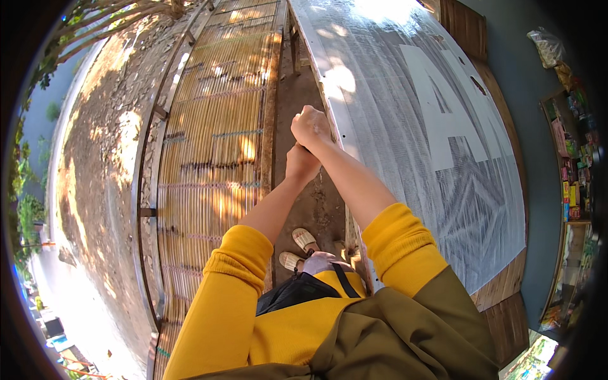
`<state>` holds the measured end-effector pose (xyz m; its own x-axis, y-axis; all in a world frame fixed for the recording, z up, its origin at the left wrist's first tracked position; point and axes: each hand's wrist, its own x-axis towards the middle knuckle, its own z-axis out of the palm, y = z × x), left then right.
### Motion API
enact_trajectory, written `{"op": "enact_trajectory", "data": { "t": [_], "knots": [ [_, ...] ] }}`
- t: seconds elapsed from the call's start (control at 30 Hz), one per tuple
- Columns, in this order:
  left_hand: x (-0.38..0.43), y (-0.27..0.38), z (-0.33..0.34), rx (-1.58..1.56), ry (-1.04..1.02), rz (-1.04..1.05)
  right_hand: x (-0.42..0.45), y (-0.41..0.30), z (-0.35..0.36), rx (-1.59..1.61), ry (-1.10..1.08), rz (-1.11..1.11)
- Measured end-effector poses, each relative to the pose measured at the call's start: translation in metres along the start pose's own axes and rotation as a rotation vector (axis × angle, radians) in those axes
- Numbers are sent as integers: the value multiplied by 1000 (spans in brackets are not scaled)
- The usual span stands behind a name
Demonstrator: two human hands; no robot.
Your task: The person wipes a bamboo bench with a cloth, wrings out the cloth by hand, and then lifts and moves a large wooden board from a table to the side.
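Both hands are raised over the gap between a bamboo slat bench and a covered table. My right hand (311, 126) is curled into a fist with whitish wet marks on its back. Directly against it, on the near side, is my left hand (302, 164), also curled in. Nothing shows protruding from either fist; the palms are hidden. To the right lies the table's pale plastic sheet (380, 114), glossy and streaked, with large faded printed lettering. The bamboo slat bench (213, 142) runs along the left.
Sandalled feet (303, 240) stand on the dirt floor (316, 204) of the narrow gap. A metal rail (142, 180) borders the bench's far left side. Brown wooden boards (508, 327) flank the table. Packaged goods (574, 190) fill a shelf at the far right.
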<state>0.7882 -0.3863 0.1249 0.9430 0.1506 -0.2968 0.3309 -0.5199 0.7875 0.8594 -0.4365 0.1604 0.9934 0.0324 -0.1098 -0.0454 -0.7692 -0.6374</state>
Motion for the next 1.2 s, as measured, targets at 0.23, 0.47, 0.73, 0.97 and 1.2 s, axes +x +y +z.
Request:
{"op": "enact_trajectory", "data": {
  "t": [0.23, 0.47, 0.73, 0.97, 1.2],
  "knots": [
    [-8, -15, 14, 27, -52, -39, -11, 13, 12, 3, -24, 112],
    [-14, -35, 7, -243, -51, -60, -13, 43, 18, 411, -227, 94],
    [-81, -50, -56, -728, -204, -188, -90, 85, 6, 1008, -494, 372],
    [-130, -91, -84, -775, -131, -257, -143, 57, 40, 1100, -661, 255],
    [-174, -152, -111, -1011, 130, -430, -144, -6, 19, 955, -453, -41]
  ]
}}
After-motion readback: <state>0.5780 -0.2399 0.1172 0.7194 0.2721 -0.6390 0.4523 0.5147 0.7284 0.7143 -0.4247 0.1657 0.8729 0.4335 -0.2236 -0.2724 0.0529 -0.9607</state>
